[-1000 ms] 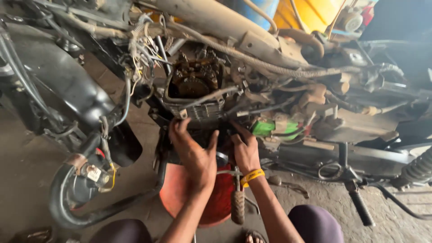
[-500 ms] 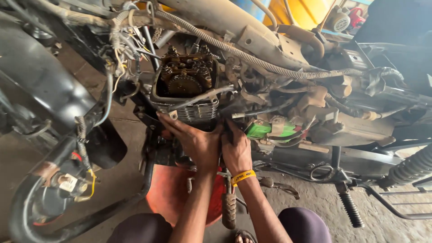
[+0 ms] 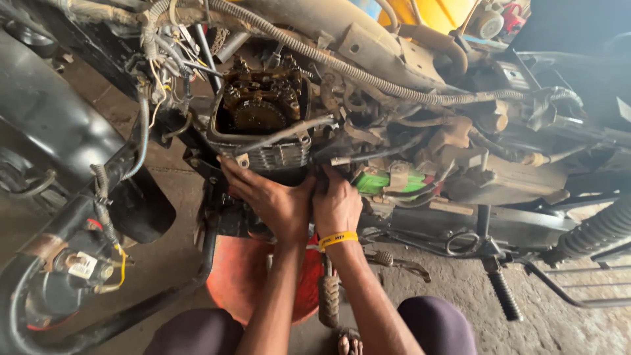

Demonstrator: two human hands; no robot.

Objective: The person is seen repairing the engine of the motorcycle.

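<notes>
- Left hand (image 3: pixel 273 200) and right hand (image 3: pixel 336 205), fingers spread open, press the engine (image 3: pixel 263 131) just above them.
- Hoses (image 3: pixel 368 72) crowd overhead; green part (image 3: pixel 374 181) sits right.
- Orange pan (image 3: pixel 243 279) lies below; footpeg (image 3: pixel 503 296) stands farther right.

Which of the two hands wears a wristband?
The right hand, pressed against the engine beside the left hand: it has a yellow band at the wrist; the left wrist is bare.
</notes>
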